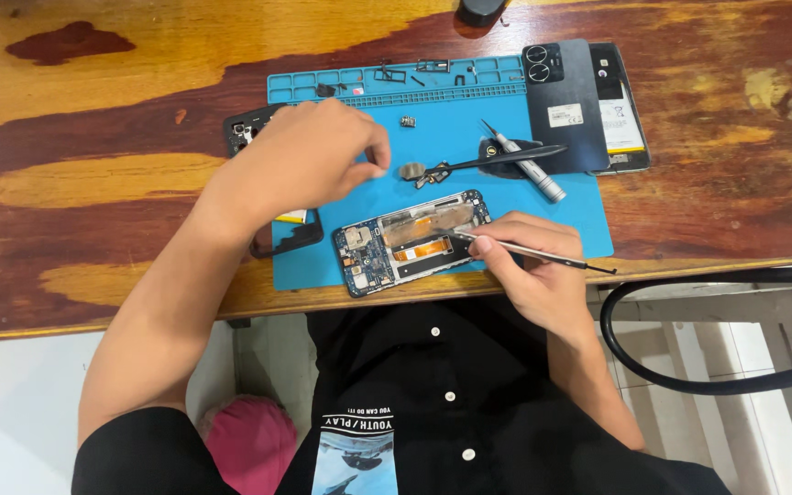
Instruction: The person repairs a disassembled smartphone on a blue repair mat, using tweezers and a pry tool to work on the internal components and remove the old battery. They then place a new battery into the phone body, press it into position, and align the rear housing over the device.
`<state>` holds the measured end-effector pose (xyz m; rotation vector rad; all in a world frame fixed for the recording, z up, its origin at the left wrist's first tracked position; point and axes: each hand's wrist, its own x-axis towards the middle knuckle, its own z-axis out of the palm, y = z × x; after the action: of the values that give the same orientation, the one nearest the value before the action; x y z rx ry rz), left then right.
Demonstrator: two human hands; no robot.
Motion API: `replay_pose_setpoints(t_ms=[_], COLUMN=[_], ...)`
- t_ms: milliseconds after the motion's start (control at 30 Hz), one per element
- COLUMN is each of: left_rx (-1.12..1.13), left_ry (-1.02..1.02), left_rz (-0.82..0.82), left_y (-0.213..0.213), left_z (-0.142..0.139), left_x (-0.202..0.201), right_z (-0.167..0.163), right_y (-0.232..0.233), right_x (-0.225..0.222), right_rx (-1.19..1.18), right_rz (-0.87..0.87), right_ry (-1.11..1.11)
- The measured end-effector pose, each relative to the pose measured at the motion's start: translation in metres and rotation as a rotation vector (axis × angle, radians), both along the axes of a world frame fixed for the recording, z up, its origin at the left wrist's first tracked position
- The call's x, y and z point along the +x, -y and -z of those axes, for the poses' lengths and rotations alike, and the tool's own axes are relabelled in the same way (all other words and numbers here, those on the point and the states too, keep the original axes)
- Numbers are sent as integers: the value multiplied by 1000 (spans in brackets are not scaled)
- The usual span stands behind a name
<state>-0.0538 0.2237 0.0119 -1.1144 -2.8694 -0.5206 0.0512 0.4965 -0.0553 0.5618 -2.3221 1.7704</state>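
Note:
An opened smartphone (412, 240) with its board and orange flex cables exposed lies on a blue work mat (469, 137). My right hand (532, 268) rests at the phone's right end and grips thin metal tweezers (543, 253), their tip at the phone's inside. My left hand (315, 154) hovers over the mat's left part, fingertips pinched together near a small grey part (412, 170); I cannot tell whether they hold anything. Black tweezers (492, 161) and a silver screwdriver (526, 167) lie above the phone.
A black phone back cover (561, 103) and a phone body with a battery (623, 110) lie at the mat's right top. A dark frame part (288, 236) sits under my left arm. Small screws and parts fill the mat's top compartments (396, 78). A black cable (689, 302) loops beyond the table edge.

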Motion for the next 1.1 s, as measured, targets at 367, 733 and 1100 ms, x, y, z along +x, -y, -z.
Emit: replay_pose_setpoints(t_ms=[367, 733, 1100], left_rx=[54, 33, 2], left_ry=[221, 222, 248], left_rz=[176, 174, 160], left_y=[-25, -17, -17], left_z=[3, 14, 11], left_x=[17, 16, 15], right_z=[-8, -12, -13], right_y=[8, 25, 28], right_x=[3, 10, 8], right_rx=[168, 206, 287], right_rz=[26, 53, 46], right_ry=[-165, -173, -229])
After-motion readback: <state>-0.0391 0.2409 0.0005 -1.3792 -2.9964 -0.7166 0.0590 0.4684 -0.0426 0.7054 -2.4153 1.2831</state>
